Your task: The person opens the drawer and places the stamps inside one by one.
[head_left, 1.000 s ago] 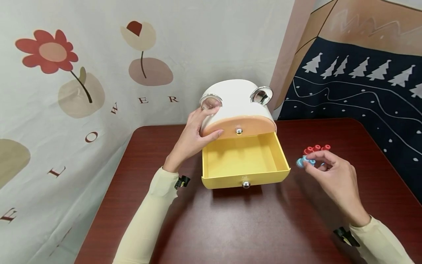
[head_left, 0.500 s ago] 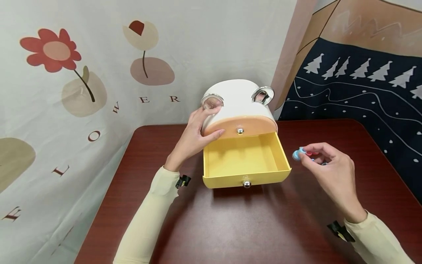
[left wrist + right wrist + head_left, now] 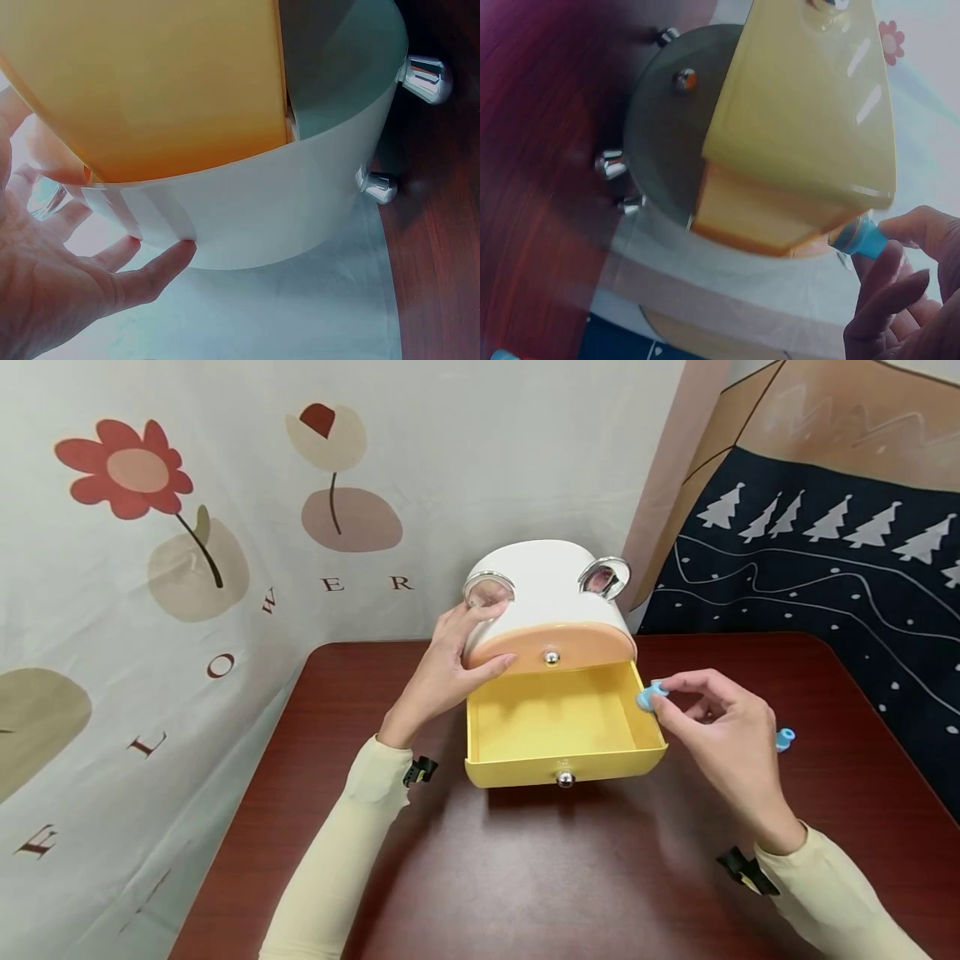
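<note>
A white rounded mini chest of drawers [image 3: 536, 568] stands at the back of the table, its yellow lower drawer [image 3: 566, 768] pulled out. The left hand [image 3: 446, 664] rests on its left side, thumb against the orange upper drawer front [image 3: 592, 646], other fingers spread on the white wall [image 3: 255, 202]. Between thumb and fingertip, the right hand [image 3: 723, 735] pinches a small light-blue peg-like piece [image 3: 651, 696] at the yellow drawer's right wall. A second blue piece [image 3: 785, 739] lies on the table behind the right hand. No red pieces show on the table in the head view.
Two silver-rimmed round ears [image 3: 604, 578] stick up from the chest. Silver knobs [image 3: 566, 779] mark the drawer fronts, and silver feet [image 3: 612, 163] show underneath. A printed cloth [image 3: 480, 460] hangs behind the dark red table [image 3: 525, 868].
My right hand has lifted the blue piece off the table and carried it left to the drawer's right wall. The left hand stays on the chest.
</note>
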### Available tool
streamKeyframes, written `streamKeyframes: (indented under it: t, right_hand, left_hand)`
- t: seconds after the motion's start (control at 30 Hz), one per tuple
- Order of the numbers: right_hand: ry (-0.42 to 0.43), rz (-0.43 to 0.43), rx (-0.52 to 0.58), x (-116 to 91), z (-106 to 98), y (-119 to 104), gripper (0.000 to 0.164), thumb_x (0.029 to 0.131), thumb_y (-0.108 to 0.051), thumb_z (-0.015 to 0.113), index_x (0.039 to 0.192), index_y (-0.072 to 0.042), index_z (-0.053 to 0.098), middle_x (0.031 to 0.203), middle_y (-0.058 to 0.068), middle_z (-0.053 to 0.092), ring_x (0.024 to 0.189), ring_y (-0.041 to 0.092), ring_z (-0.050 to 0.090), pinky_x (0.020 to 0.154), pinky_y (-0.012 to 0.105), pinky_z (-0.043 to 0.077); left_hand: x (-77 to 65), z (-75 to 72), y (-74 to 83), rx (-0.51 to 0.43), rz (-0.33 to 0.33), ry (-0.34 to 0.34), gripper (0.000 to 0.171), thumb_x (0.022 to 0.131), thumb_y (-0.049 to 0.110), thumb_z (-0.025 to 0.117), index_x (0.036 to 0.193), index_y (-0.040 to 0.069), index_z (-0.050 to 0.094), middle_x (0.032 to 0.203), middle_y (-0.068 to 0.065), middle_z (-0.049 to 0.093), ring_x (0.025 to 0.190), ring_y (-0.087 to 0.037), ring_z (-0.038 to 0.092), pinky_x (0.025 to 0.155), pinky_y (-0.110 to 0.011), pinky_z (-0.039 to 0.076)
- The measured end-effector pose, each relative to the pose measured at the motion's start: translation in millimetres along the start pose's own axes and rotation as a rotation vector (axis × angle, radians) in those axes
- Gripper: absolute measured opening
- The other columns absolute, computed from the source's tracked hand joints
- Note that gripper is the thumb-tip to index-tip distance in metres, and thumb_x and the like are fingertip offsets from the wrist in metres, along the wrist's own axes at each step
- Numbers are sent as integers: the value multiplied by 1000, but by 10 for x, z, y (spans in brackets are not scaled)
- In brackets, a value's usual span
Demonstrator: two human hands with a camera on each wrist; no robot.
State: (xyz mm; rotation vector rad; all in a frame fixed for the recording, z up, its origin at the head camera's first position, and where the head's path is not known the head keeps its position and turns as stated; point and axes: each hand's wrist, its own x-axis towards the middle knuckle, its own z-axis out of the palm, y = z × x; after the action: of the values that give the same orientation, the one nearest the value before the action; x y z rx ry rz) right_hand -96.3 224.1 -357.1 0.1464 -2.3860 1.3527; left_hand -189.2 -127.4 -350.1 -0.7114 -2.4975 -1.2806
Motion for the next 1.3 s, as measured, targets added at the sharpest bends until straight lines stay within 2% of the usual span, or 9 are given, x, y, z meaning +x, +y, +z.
streamKeyframes:
  t: [0.2, 0.33, 0.53, 0.73, 1.0, 1.17, 1.3]
  right_hand:
    - [-94, -48, 39, 41, 173, -88, 19, 94, -22, 91, 111, -19, 83, 75, 3, 64, 61, 20, 51, 46, 25, 41]
    - [-141, -75, 20, 92, 286, -170, 14, 93, -28, 91, 104, -23, 83, 66, 2, 57, 61, 19, 52, 45, 27, 38]
    - [-230, -137, -6, 182, 443, -255, 12, 93, -27, 91, 100, -23, 82, 70, -4, 63, 64, 18, 57, 51, 27, 42]
    - [-335, -176, -9, 274, 580, -313, 11, 93, -22, 91, 99, -22, 82, 68, -5, 64, 62, 17, 57, 50, 29, 41]
    - [-488, -251, 24, 422, 817, -418, 10, 91, -19, 91, 95, -21, 82, 86, -12, 74, 65, 14, 60, 62, 28, 48]
    - [-555, -238, -16, 454, 951, -538, 9, 90, -19, 89, 91, -23, 81, 90, -13, 77, 69, 14, 61, 69, 33, 48]
    - [-597, -208, -65, 466, 1064, -614, 9, 88, -21, 90, 90, -24, 82, 91, -16, 79, 84, 13, 68, 80, 38, 48]
  left_hand:
    - [3, 5, 2, -9, 12, 2, 64, 98, 32, 85, 156, 29, 60, 162, 11, 50, 154, -24, 28, 120, -57, 33]
    - [5, 10, 12, -13, 14, 2, 64, 98, 32, 85, 156, 28, 60, 162, 11, 50, 155, -24, 28, 121, -56, 32]
    - [11, 15, 16, -13, 27, 2, 64, 98, 32, 85, 156, 28, 60, 162, 13, 51, 154, -25, 29, 120, -55, 33]
    - [0, 13, 1, -6, 37, 1, 65, 98, 32, 85, 157, 29, 59, 162, 13, 51, 154, -24, 29, 120, -55, 33]
    - [-7, 0, -10, -8, 51, 7, 65, 98, 32, 85, 157, 29, 59, 163, 11, 51, 154, -27, 29, 121, -55, 31]
    - [-13, 2, -12, -4, 59, 3, 65, 98, 31, 85, 157, 27, 59, 164, 10, 50, 154, -27, 29, 121, -54, 31]
    - [-18, 1, -1, -6, 50, -3, 65, 98, 31, 85, 157, 27, 59, 164, 11, 50, 155, -25, 27, 121, -55, 31]
